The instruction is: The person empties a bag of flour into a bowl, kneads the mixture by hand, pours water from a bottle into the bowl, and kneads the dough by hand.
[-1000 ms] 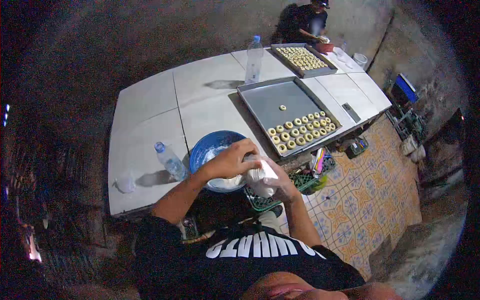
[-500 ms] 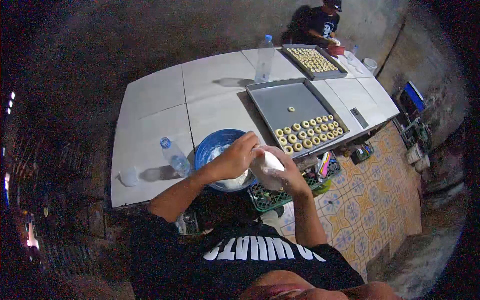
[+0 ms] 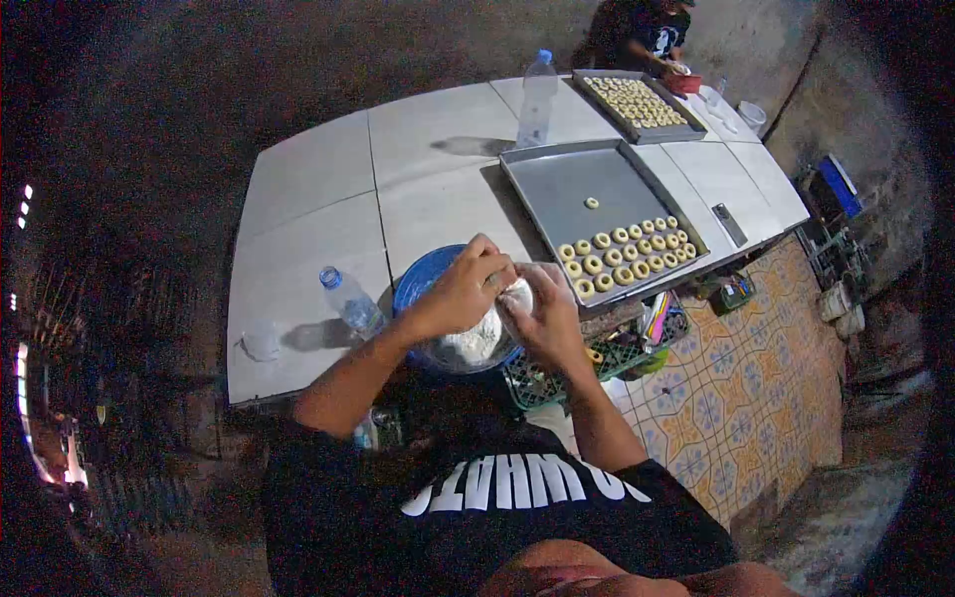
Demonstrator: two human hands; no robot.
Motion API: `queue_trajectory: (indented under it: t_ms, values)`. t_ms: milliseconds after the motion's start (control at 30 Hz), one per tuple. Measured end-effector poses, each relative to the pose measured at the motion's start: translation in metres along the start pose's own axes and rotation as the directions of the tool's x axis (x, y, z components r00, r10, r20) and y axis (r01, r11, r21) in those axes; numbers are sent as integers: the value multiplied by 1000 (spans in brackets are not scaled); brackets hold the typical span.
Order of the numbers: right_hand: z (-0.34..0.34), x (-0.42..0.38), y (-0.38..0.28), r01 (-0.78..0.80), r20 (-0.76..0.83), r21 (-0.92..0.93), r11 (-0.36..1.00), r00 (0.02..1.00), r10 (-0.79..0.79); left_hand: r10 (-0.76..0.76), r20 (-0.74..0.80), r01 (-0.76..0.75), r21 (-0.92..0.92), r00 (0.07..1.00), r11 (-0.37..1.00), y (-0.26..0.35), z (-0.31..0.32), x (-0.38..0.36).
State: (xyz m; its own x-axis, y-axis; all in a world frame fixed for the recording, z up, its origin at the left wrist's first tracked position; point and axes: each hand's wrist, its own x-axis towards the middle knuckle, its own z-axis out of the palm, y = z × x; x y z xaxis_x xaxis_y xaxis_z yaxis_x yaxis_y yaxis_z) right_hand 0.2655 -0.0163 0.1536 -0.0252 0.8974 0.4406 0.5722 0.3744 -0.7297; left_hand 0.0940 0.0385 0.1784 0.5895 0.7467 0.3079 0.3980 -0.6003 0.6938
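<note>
Over the right side of a blue basin (image 3: 413,282), my two hands meet. My right hand (image 3: 547,316), dusted with white flour, is curled around a white floury lump of dough (image 3: 518,295). The fingers of my left hand (image 3: 468,289) are bent and pinched together against that same lump from the left; its exact shape is hidden by the fingers. Inside the basin, below my hands, lies white flour or dough (image 3: 473,345). To the right, a large grey tray (image 3: 567,184) holds rows of small dough rings (image 3: 624,276) along its near side, with one ring apart from them.
An open plastic bottle (image 3: 350,301) and a clear cup (image 3: 261,341) stand left of the basin. A capped bottle (image 3: 537,104) stands behind the tray. Farther back are a second ring-filled tray (image 3: 637,104) and another person (image 3: 647,40). A phone (image 3: 729,225) lies right; a green crate (image 3: 537,386) sits below.
My right hand has turned and come closer to my left over the basin, so less of the white lump shows. The whole view has shifted slightly.
</note>
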Motion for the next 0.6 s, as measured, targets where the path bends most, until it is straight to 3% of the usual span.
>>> queue_trajectory:
  t_ms: [67,167,267,300,333,433,567,600]
  values:
    - [0,4,4,21,2,-18,1000,1000,-21,-113,25,113,31,993,993,7,-7,1]
    - [6,10,4,26,-51,-75,997,998,-30,77,-106,-76,11,991,997,-22,1,3]
    - [19,23,36,-17,-29,231,973,999,24,-32,-158,-9,-255,987,967,-54,9,15]
    - [19,28,35,-46,-14,353,934,998,55,-236,11,202,-557,972,806,-53,2,17]
    - [15,31,34,-210,102,429,879,978,183,-205,-26,166,-489,979,856,-51,-2,19]
    - [2,36,27,-371,247,624,688,929,277,-102,-77,66,-374,992,925,-49,-7,18]
    - [7,37,19,-360,266,852,380,923,277,-95,-84,61,-338,992,939,-31,4,4]
    - [7,37,15,-372,278,864,340,914,295,-123,-59,77,-502,991,861,-33,12,2]
